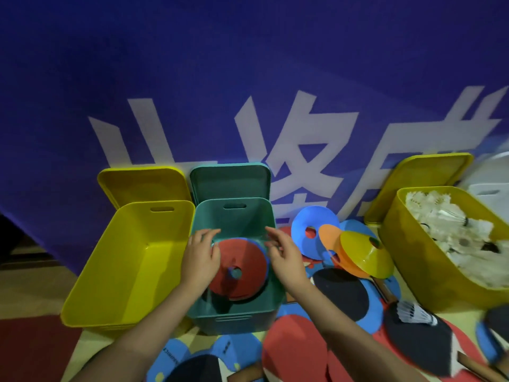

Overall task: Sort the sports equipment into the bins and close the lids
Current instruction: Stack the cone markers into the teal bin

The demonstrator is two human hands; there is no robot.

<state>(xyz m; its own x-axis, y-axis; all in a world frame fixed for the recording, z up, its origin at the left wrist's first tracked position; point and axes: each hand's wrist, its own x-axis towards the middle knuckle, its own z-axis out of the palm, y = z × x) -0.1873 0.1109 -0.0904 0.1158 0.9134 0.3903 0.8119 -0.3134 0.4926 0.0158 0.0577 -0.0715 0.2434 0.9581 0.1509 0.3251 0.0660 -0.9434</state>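
Note:
A green bin (234, 216) stands in the middle with its lid (230, 179) propped behind it. Inside lie stacked flat cone markers, a red one (245, 260) on top of a blue one. My left hand (199, 256) hovers over the bin's left rim, fingers apart. My right hand (285, 250) hovers over the right rim, fingers spread, holding nothing. An empty yellow bin (129, 260) sits to the left. To the right lie blue (311, 231), orange and yellow cone markers (363, 253), table tennis paddles (341, 295) and a shuttlecock (416, 312).
A second yellow bin (413, 260) at the right holds several white shuttlecocks, its lid (421, 180) leaning behind. A blue banner (248, 78) with white characters forms the back wall. More paddles (294, 351) crowd the near floor. A white bin corner (490, 194) shows at far right.

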